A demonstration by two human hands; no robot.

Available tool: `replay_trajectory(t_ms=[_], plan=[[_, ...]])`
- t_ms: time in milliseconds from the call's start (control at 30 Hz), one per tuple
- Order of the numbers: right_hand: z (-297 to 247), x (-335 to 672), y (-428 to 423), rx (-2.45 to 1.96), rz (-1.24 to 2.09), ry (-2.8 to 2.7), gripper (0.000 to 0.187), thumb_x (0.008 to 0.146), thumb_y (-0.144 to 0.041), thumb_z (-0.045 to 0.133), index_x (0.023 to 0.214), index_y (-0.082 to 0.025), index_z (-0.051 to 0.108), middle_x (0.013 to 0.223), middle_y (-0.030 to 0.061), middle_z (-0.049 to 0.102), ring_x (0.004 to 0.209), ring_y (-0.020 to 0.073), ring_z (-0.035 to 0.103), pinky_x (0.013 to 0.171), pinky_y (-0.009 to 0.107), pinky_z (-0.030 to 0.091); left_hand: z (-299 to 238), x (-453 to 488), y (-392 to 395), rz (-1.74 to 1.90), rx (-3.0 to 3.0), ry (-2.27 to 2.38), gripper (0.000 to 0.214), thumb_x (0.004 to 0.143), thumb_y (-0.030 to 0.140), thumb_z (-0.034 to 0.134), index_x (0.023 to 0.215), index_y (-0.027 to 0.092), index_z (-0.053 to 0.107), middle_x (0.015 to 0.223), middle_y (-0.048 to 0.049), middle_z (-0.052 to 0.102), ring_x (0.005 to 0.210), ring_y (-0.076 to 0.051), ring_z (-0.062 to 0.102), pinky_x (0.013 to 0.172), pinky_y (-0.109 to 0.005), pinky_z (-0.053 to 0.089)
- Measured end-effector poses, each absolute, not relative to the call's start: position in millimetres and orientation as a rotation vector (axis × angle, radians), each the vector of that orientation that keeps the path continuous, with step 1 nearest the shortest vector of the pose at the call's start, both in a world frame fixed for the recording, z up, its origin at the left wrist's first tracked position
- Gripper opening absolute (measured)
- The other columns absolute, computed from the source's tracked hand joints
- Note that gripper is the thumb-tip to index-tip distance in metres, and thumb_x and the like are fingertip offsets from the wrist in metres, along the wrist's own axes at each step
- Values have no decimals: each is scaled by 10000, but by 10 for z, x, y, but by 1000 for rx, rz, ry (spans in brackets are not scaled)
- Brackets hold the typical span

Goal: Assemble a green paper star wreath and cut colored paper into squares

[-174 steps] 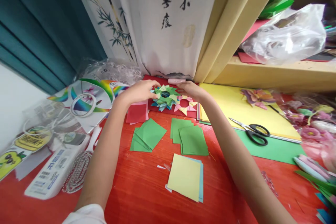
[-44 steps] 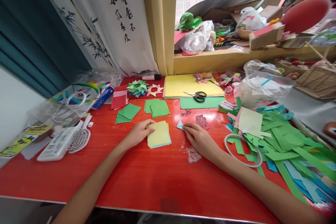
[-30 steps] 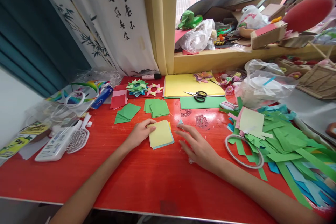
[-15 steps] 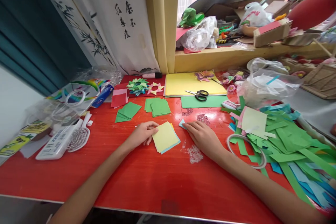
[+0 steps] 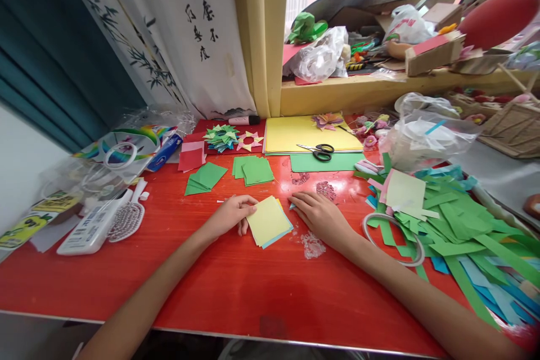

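Stack (image 5: 270, 222) of yellow-topped paper squares, blue edge showing beneath, is held tilted by the left hand (image 5: 232, 216), pinched at its left edge, thumb on top. Stack is placed mid-table, between the hands. Right hand (image 5: 321, 219) is laid palm down just beside it, fingers together; a small blue piece (image 5: 292, 206) is partly covered by the fingertips, whether gripped or just touched cannot be told. Behind, two green piles (image 5: 206, 178) (image 5: 258, 171) are laid out on the red table (image 5: 236, 298), red squares (image 5: 191, 158) to their left. Scissors (image 5: 322, 152) are left lying across yellow sheets (image 5: 282, 136) and a green sheet (image 5: 323, 163). Green wreath (image 5: 230, 136) and pink-yellow ring (image 5: 243, 145) are set further back, near a marker (image 5: 243, 120). Scraps (image 5: 458, 225) are heaped at right, partly overlapped by a tape roll (image 5: 419, 253).
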State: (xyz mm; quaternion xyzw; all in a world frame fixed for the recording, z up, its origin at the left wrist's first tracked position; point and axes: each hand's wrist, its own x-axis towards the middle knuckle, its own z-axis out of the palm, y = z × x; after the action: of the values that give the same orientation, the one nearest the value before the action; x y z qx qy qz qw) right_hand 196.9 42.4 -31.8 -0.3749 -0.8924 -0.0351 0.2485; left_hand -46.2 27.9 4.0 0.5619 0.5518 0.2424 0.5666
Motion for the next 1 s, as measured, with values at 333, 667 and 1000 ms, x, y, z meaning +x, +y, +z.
replay_trajectory(t_ms=[333, 667, 1000], plan=[[-222, 1806, 131, -654, -53, -2481, 306, 897, -140, 412, 1169, -126, 550, 1154, 122, 589, 1024, 195, 562, 850, 346, 497, 56, -346, 191, 637, 1268, 1209, 324, 784, 429, 537, 925, 138, 511, 513, 28, 556, 380, -89, 523, 376, -179, 411], [-222, 1738, 105, -690, -133, -2483, 231, 897, -162, 434, 1040, -126, 612, 1138, 116, 594, 997, 229, 549, 775, 371, 514, -64, -200, 80, 607, 1357, 1145, 356, 738, 397, 623, 971, 160, 494, 514, 57, 536, 408, -62, 476, 381, -151, 342], [-217, 1675, 77, -738, -63, -2667, 723, 876, -524, 368, 1375, -12, 268, 1445, 168, 232, 1357, 279, 138, 1082, 480, 263, -2, -162, 63, 646, 1301, 1040, 403, 717, 347, 645, 1010, 164, 437, 659, 49, 526, 490, -60, 469, 416, -170, 355]])
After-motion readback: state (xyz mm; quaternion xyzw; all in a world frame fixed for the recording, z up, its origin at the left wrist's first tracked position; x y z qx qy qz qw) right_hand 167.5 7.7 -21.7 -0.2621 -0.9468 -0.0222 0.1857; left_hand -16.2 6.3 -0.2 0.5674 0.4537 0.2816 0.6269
